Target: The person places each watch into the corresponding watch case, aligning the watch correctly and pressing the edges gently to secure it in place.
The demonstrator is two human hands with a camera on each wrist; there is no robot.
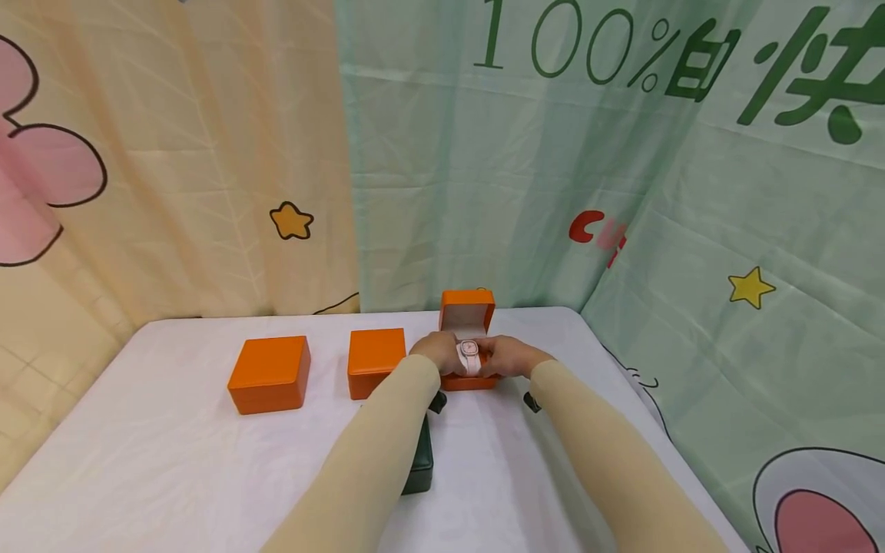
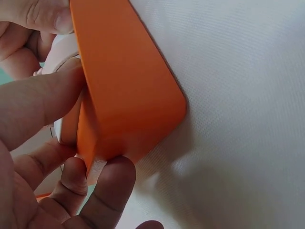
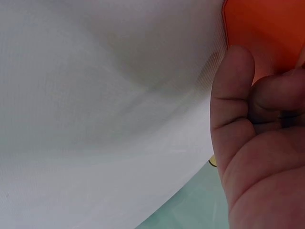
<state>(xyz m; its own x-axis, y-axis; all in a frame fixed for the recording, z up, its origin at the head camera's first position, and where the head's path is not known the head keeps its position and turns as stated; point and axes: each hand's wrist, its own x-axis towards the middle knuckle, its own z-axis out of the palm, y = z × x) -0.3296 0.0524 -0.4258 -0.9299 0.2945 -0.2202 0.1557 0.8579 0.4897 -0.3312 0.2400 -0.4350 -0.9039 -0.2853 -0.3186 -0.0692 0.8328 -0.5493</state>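
Orange is what both hands are wrapped around: the open box sits on the white surface toward its far right, lid tipped up and back so the pale lining faces the person. The left hand curls round the box's left side, thumb on top and fingers tucked beneath its near corner, as the left wrist view shows, which looks like a way of steadying the base. The right hand mirrors it on the right side, fingers bent against the orange wall; that grip is closed on the box too, though how firmly I cannot tell. Between the two hands a white watch stands across the box's cushion, face up, and both thumbs seem near its strap, as if seating it.

Left of this, two closed orange boxes and stand apart in a row along the same line. Nearer, half hidden under the left sleeve, lies a dark green box. Printed cloth hangs behind the surface.
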